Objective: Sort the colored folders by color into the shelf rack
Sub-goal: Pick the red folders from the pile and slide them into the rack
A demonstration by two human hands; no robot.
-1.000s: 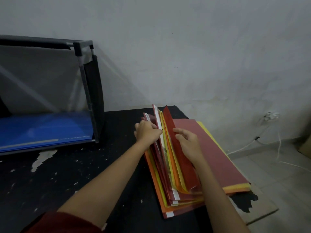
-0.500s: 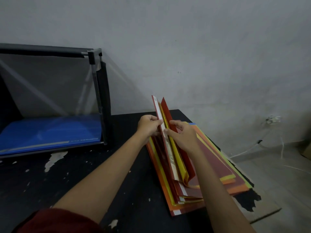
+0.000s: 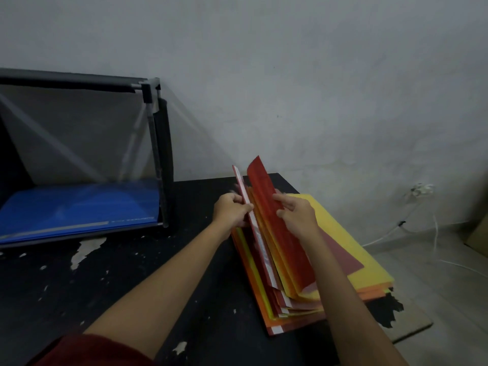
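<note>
A stack of red, orange and yellow folders (image 3: 351, 249) lies on the right part of the black table (image 3: 105, 281). Its upper folders stand fanned upward on edge. My left hand (image 3: 231, 210) grips the left bundle, pinching a folder with a white spine strip (image 3: 253, 223). My right hand (image 3: 297, 215) holds a red folder (image 3: 266, 196) tilted up, thumb and fingers curled on it. To the right of my right hand, a dull red folder lies on a yellow one. The shelf rack (image 3: 155, 143) stands at the left with blue folders (image 3: 79, 207) lying flat on its bottom shelf.
A grey wall runs behind the table. The table's black top has chipped pale patches and its right front corner is broken. White cables (image 3: 412, 220) run from a wall socket (image 3: 420, 190) down to the floor at the right.
The fanned folders have been raised further. More folders now lie flat on the right, with yellow and dull red on top. The view has shifted so the rack sits more to the right.
</note>
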